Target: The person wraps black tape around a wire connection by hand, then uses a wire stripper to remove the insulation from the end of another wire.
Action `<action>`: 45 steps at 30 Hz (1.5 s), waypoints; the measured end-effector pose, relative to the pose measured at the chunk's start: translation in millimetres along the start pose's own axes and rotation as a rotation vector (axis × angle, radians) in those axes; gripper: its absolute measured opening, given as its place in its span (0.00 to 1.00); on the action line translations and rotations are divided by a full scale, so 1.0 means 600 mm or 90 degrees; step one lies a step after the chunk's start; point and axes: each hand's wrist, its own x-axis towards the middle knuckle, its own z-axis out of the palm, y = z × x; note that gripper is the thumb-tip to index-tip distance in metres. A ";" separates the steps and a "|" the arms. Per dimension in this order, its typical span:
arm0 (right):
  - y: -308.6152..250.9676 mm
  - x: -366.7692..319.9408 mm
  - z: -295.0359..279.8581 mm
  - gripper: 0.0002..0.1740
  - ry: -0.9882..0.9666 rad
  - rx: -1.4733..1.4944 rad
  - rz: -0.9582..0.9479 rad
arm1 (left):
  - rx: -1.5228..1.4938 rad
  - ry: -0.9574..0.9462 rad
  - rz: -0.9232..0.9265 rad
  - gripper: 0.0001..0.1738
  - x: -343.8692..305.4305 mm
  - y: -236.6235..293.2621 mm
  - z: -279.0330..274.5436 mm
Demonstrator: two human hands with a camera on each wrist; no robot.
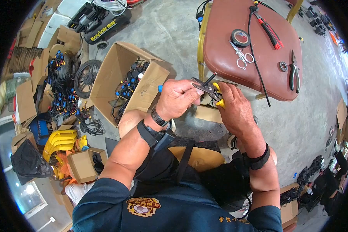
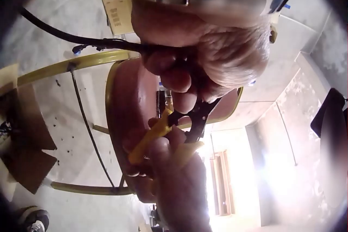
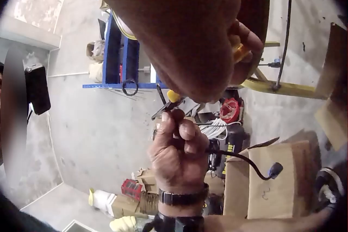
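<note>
My left hand [image 1: 179, 98] pinches a black cable [image 3: 241, 157], whose blue-tipped end [image 3: 275, 170] sticks out behind the palm. The cable's other end [image 1: 209, 79] points up past the fingertips, at the metal head of the wire strippers [image 1: 208, 89]. Around their yellow handles [image 2: 149, 140] curl the fingers of my right hand [image 1: 236, 108]. The strippers' head overlaps the left fingertips in the head view, and the spot where it meets the cable is partly hidden by fingers.
Ahead on the right stands a chair with a red-brown seat [image 1: 228, 58]. It bears black tape [image 1: 240, 38], white-handled scissors [image 1: 244, 60], a red-handled cutter [image 1: 272, 34], pliers [image 1: 294, 73] and a long black cable [image 1: 259, 73]. A cardboard box [image 1: 104, 85] of cables and a compressor [image 1: 104, 29] stand left.
</note>
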 end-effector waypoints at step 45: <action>0.014 -0.001 -0.008 0.25 -0.035 -0.016 0.008 | -0.157 -0.110 -0.123 0.10 0.020 -0.023 -0.017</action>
